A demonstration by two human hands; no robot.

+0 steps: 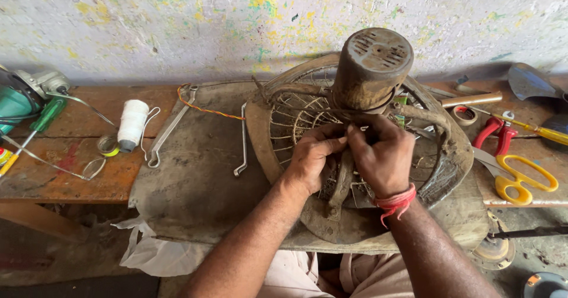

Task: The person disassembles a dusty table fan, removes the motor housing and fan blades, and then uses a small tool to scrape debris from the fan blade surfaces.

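A dirty old fan lies on a grey cloth (189,180), its rusty round motor housing (371,67) pointing up and its wire guard (299,117) underneath. My left hand (313,156) and my right hand (384,153) meet just below the motor, fingertips pinched together on something small at the fan's frame; what they pinch is hidden. A red thread band circles my right wrist.
On the wooden bench: white thread spool (131,123), tape roll (107,145), green screwdriver (47,116), green power tool (21,97), flat spanner (168,129), bent metal rod (242,141), twisted orange wire (204,106). Right side: yellow scissors (523,180), red pliers (496,131), yellow screwdriver (535,129), trowel (529,82).
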